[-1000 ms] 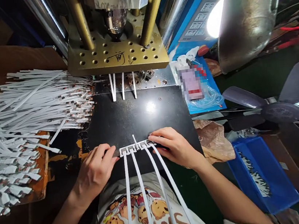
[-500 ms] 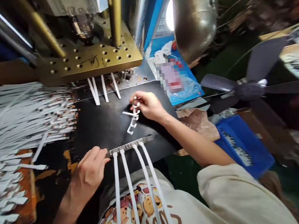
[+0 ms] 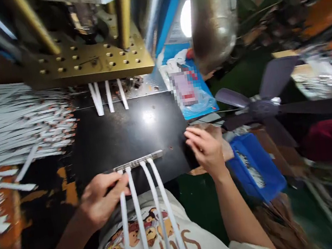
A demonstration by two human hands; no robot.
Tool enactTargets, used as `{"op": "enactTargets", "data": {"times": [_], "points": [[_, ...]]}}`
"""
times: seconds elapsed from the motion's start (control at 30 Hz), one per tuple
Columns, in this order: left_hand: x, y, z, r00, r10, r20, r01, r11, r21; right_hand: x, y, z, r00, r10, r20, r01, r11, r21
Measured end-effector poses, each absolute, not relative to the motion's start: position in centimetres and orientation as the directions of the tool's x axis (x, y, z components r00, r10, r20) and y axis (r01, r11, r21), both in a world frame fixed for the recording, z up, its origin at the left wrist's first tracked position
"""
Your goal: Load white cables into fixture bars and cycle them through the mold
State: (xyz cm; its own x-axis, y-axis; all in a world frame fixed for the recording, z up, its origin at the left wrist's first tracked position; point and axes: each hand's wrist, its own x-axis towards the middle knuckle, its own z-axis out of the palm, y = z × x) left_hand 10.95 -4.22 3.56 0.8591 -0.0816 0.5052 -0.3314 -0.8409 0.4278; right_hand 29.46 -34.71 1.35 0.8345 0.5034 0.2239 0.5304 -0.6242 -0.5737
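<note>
1. left hand [image 3: 102,196], grip narrow, is at the leftmost cable [image 3: 124,220]; whether pinching, i can't tell.
2. right hand [image 3: 207,149] is loosely spread.
3. metal bar [image 3: 137,161] lies on the table [image 3: 124,134]; likely cable unloading, calling for gentle lifting.

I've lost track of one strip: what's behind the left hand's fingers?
Part of the leftmost white strip: it shows beyond the left hand, by the metal bar, and again on the near side. The stretch between is covered, so whether it is gripped cannot be seen.

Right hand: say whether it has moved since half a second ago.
Yes: the right hand has moved rightward, from over the black tabletop to its right edge.
</note>
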Motion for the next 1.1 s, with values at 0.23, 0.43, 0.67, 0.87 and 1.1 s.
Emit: {"op": "enactTargets", "data": {"times": [0.23, 0.43, 0.67, 0.87, 1.1], "points": [[13.7, -5.0, 3.5, 0.803, 0.014, 0.596, -0.413, -0.708, 0.572, 24.3, -24.8, 2.1, 0.527, 0.7, 0.481, 0.579, 0.119, -0.807], [15.0, -5.2, 4.3, 0.819, 0.394, 0.417, -0.247, -0.413, 0.877, 24.8, -21.0, 5.0, 0.491, 0.778, 0.392, 0.703, -0.088, -0.706], [9.5, 1.3, 6.5, 0.547, 0.834, 0.072, 0.011, -0.093, 0.996, 27.3, -9.4, 8.4, 0.044, 0.996, 0.073, 0.904, -0.008, -0.427], [1.4, 11.4, 8.9, -0.028, 0.97, 0.24, 0.446, -0.203, 0.872, 29.3, -0.8, 7.7, 0.187, 0.981, 0.047, 0.982, -0.185, -0.038], [0.4, 13.5, 8.3, 0.071, 0.869, 0.489, 0.881, -0.285, 0.377, 31.3, -3.9, 9.6, 0.277, 0.961, -0.024, 0.96, -0.278, -0.038]]}}
